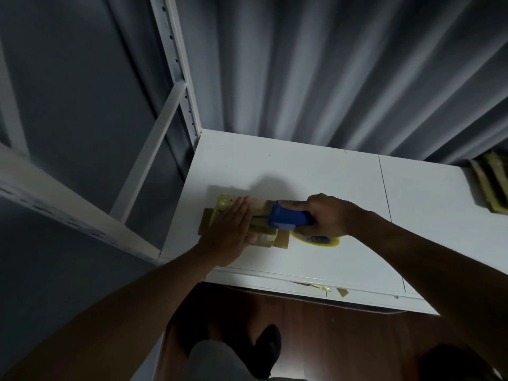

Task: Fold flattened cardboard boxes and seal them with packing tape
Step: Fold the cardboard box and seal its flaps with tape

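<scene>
**One box under tape, both hands engaged**

One small cardboard box (242,225) lies on the white table (316,174), near the table's left front corner, its long axis running left to right across the view. Loose brown flaps project from the box at its left end and at its near right corner.

Left hand (229,232): flat, fingers straight and together, palm pressing down on the left half of the box. It grips nothing; it acts as a hold-down.

Right hand (325,215): grip closed around the blue tape dispenser (288,218), index finger laid along its top. The dispenser's head sits on the right half of the box, just beside the left fingertips. The yellow tape roll (316,240) hangs on the near side of the dispenser, just off the box's right end.

Governing relation: the box lies to the left of the right-hand grip, and the dispenser is aligned with the box's long axis. Judgement: the tape run must follow that axis along the seam, and the left hand stands directly in that line.

A stack of flattened boxes (492,182) rests at the table's far right edge, well apart from the box.
</scene>
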